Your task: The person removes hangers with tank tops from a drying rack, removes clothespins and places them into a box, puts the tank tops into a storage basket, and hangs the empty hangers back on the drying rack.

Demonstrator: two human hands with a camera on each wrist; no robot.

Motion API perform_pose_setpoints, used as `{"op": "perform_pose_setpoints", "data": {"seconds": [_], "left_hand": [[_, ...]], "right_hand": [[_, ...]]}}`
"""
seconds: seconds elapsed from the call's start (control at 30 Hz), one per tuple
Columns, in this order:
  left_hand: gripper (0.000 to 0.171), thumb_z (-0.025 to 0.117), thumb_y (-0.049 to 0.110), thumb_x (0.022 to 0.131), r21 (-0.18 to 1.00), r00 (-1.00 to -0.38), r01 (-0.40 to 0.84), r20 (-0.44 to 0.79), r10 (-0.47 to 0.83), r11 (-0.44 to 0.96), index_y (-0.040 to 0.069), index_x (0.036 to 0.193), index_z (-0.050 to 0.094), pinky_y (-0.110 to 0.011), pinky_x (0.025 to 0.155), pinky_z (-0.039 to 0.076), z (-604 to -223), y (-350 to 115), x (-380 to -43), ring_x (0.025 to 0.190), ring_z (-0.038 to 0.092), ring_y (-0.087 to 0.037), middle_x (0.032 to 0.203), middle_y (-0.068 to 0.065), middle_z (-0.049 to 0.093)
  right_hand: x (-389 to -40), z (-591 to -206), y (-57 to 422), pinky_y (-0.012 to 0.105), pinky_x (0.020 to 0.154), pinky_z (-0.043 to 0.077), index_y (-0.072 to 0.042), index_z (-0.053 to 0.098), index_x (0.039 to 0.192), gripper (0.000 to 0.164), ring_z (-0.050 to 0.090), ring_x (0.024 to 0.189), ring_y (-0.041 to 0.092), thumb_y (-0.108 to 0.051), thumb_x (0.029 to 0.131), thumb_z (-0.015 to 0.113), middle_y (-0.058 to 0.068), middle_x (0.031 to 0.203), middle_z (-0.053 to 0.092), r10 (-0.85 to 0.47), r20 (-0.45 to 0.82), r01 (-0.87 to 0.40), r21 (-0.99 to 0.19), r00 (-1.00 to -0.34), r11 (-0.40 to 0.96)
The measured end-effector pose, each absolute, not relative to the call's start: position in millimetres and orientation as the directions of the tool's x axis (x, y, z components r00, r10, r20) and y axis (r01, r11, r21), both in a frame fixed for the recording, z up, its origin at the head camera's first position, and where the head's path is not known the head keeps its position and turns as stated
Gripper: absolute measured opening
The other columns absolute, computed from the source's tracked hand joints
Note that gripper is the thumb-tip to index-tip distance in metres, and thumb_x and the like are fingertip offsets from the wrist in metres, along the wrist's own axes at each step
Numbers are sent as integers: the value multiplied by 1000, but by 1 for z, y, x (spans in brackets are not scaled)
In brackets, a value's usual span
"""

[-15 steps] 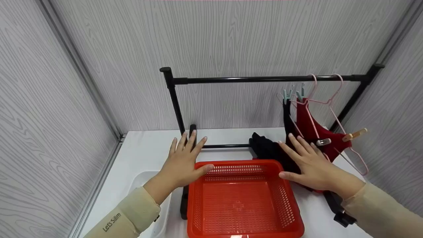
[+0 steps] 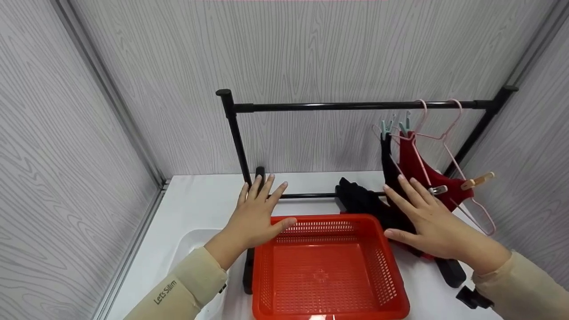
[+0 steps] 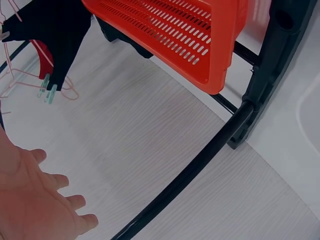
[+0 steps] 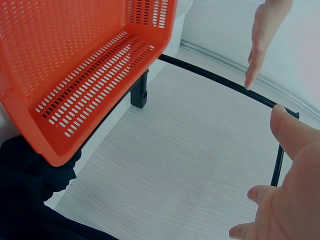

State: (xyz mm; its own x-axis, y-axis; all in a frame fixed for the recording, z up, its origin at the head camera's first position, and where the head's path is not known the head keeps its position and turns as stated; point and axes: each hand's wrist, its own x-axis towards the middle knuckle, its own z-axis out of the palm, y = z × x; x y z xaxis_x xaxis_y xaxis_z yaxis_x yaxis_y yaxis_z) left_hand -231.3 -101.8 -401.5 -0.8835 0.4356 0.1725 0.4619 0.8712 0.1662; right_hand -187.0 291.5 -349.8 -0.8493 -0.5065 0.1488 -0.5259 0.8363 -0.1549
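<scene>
Basket [image 2: 321, 284], red perforated plastic, on bench [image 2: 191, 202] between feet of black rack [image 2: 311, 107]. Likely light, stiff, smooth; we'd grip opposite side rims [image 2: 392, 271]. Our left hand [image 2: 255, 218] and right hand [image 2: 430, 223] both spread, holding nothing, near its far corners.

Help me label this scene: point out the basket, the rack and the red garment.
Basket [image 2: 315, 280]: head view, on its floor.
Rack [image 2: 320, 106]: head view, on its top bar.
Red garment [image 2: 408, 155]: head view, on its upper part.
</scene>
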Motion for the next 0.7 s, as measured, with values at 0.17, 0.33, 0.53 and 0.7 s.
{"op": "perform_pose_setpoints", "data": {"seconds": [0.17,0.33,0.53,0.7], "left_hand": [[89,32,79,92,182,-888,457,161,432,871,27,162,14,-59,120,1,-402,-94,-234,153,-1,-35,167,-9,5],[90,28,80,92,196,-885,462,160,437,865,26,162,13,-59,120,2,-401,-86,-237,153,-3,-33,168,-9,5],[88,34,78,92,224,-886,461,156,436,859,28,162,14,-55,120,-5,-402,-79,-239,153,-4,-33,168,-7,3],[88,35,78,92,235,-889,457,156,431,858,29,162,14,-53,120,-6,-405,-73,-243,153,-3,-33,168,-6,3]], "right_hand": [[-183,-343,297,74,108,20,-25,21,161,82,5,150,45,-53,95,62,17,166,7,-480,147,-500,-172,-865,849],[-181,-337,306,75,105,22,-22,21,161,83,11,147,49,-49,95,63,22,165,10,-452,176,-480,-170,-874,861],[-183,-335,316,74,107,20,-25,18,162,86,12,146,50,-47,94,66,24,164,10,-444,231,-481,-140,-866,865],[-185,-335,323,74,107,20,-24,18,162,87,12,146,49,-46,93,67,24,163,13,-433,256,-473,-122,-864,872]]}}
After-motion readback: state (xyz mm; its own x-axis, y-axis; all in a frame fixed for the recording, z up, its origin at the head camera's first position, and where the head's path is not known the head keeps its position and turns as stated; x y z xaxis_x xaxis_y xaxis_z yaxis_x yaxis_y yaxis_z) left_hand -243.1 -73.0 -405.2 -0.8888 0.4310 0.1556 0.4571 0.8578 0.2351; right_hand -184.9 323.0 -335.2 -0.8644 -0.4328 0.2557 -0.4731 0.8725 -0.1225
